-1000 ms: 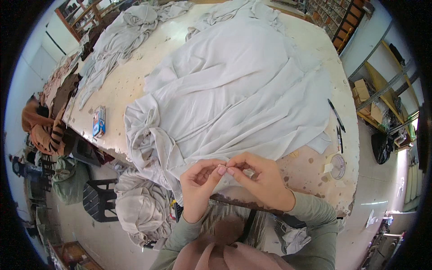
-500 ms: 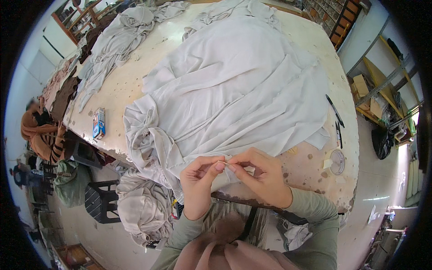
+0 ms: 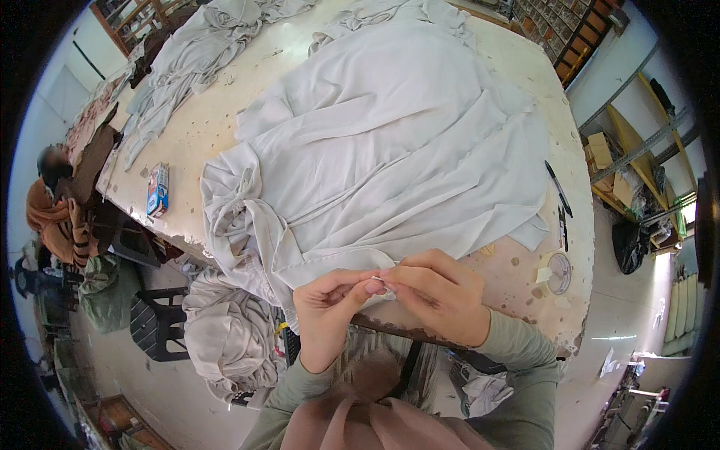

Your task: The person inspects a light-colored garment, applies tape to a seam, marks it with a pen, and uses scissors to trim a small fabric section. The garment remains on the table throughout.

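Note:
Over the table's near edge, my left hand [image 3: 328, 306] and my right hand [image 3: 448, 297] meet fingertip to fingertip. Both are closed in a pinch. A tiny pale bit [image 3: 379, 279] shows between the fingertips; whether it is thread or a scrap of cloth I cannot tell. Just beyond the hands a large light-grey fabric [image 3: 405, 112] spreads across the table in wrinkles, with a gathered, bunched part [image 3: 236, 202] at its left. One fold of it lies right behind my fingers.
On the pale, stained table [image 3: 517, 289] are a blue box [image 3: 158, 190], pens [image 3: 558, 187] and a tape roll [image 3: 559, 273]. More grey cloth [image 3: 199, 60] lies far left. Below stand a black stool [image 3: 154, 326] and heaped cloth [image 3: 225, 330]. Another person [image 3: 56, 210] is at the left.
My right fingers have folded in more tightly beside the left fingertips. Both hands stay together near the same spot. The view has shifted slightly, and the person at the left has changed posture.

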`<action>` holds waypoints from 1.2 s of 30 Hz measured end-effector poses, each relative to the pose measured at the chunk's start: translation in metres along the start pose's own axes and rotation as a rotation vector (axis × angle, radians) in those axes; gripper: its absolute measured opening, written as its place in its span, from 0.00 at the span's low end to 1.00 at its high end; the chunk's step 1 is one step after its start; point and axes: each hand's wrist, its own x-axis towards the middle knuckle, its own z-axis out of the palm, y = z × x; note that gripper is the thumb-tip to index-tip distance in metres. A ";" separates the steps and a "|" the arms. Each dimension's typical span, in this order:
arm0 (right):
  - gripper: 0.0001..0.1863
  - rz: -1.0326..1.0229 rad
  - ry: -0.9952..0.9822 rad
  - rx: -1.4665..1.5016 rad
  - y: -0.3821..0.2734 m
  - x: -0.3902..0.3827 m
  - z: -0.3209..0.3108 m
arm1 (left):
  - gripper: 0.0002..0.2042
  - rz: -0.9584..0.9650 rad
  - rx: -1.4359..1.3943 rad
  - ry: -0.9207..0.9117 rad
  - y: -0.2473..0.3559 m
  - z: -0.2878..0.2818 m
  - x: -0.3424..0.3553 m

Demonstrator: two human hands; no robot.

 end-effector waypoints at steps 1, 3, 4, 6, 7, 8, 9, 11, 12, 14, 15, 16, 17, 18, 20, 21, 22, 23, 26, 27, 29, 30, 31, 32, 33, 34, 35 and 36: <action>0.16 -0.014 -0.022 -0.033 -0.001 0.000 0.000 | 0.07 0.021 0.050 0.009 0.000 0.001 0.000; 0.17 -0.040 -0.060 -0.083 -0.003 0.000 0.000 | 0.07 0.064 0.131 0.037 -0.002 0.005 -0.001; 0.16 -0.033 -0.080 -0.069 -0.004 0.000 0.000 | 0.06 0.164 0.276 0.065 -0.004 0.007 -0.002; 0.16 0.055 -0.125 -0.040 -0.007 0.000 -0.001 | 0.04 0.364 0.564 0.116 -0.008 0.011 -0.002; 0.15 0.134 -0.153 0.017 -0.008 0.000 -0.001 | 0.04 0.457 0.637 0.125 -0.011 0.012 -0.002; 0.14 0.211 -0.180 0.073 -0.008 0.001 -0.001 | 0.04 0.552 0.709 0.134 -0.013 0.013 -0.002; 0.14 0.266 -0.186 0.135 -0.009 0.001 -0.001 | 0.04 0.648 0.781 0.144 -0.015 0.014 -0.001; 0.11 0.579 -0.251 0.522 -0.008 0.001 -0.001 | 0.04 0.699 0.847 0.161 -0.018 0.016 -0.002; 0.09 0.722 -0.268 0.720 -0.008 0.001 -0.001 | 0.04 0.725 0.882 0.169 -0.019 0.016 -0.002; 0.08 0.671 -0.212 0.673 -0.009 0.002 0.000 | 0.04 0.480 0.509 0.133 -0.020 0.017 -0.003; 0.07 0.644 -0.182 0.651 -0.010 0.002 0.001 | 0.04 0.357 0.325 0.115 -0.019 0.018 -0.004; 0.07 0.555 -0.173 0.513 -0.012 0.001 0.001 | 0.04 0.334 0.323 0.095 -0.018 0.018 -0.003; 0.07 0.466 -0.163 0.373 -0.014 0.001 0.001 | 0.04 0.312 0.319 0.076 -0.016 0.017 -0.003; 0.07 0.378 -0.134 0.232 -0.016 0.000 0.002 | 0.04 0.290 0.315 0.057 -0.014 0.016 -0.002; 0.06 0.286 -0.138 0.129 -0.018 -0.001 0.002 | 0.03 -0.067 -0.168 -0.034 -0.009 0.013 0.001; 0.06 0.250 -0.158 0.079 -0.019 -0.001 0.002 | 0.03 -0.253 -0.411 -0.077 -0.007 0.013 0.001; 0.06 0.256 -0.120 0.083 -0.018 -0.002 0.001 | 0.04 -0.480 -0.605 -0.157 -0.004 0.008 0.005; 0.05 0.267 -0.110 0.090 -0.017 -0.002 0.001 | 0.04 -0.499 -0.605 -0.181 -0.002 0.005 0.006; 0.06 0.455 -0.102 0.357 -0.011 -0.001 -0.003 | 0.05 -0.431 -0.574 -0.210 -0.001 0.000 0.008; 0.07 0.546 -0.100 0.488 -0.009 -0.001 -0.004 | 0.05 -0.380 -0.508 -0.204 -0.001 0.000 0.008; 0.07 0.511 -0.052 0.483 -0.009 0.001 -0.005 | 0.05 -0.297 -0.408 -0.169 -0.002 -0.001 0.007; 0.07 0.512 -0.051 0.485 -0.010 0.001 -0.006 | 0.05 -0.264 -0.372 -0.137 -0.002 0.000 0.006; 0.07 0.477 -0.049 0.405 -0.011 0.002 -0.007 | 0.05 -0.219 -0.349 -0.110 -0.003 0.001 0.004; 0.07 0.456 -0.068 0.328 -0.012 0.002 -0.009 | 0.05 -0.188 -0.295 -0.096 -0.003 0.002 0.004; 0.07 0.413 -0.070 0.251 -0.013 0.003 -0.010 | 0.05 -0.145 -0.254 -0.087 -0.004 0.003 0.004; 0.08 0.379 -0.069 0.225 -0.013 0.003 -0.010 | 0.05 -0.107 -0.214 -0.066 -0.004 0.004 0.004; 0.08 0.323 -0.052 0.199 -0.013 0.004 -0.010 | 0.05 -0.092 -0.191 -0.072 -0.004 0.005 0.004; 0.08 0.267 -0.035 0.174 -0.013 0.004 -0.010 | 0.05 -0.080 -0.170 -0.066 -0.004 0.006 0.004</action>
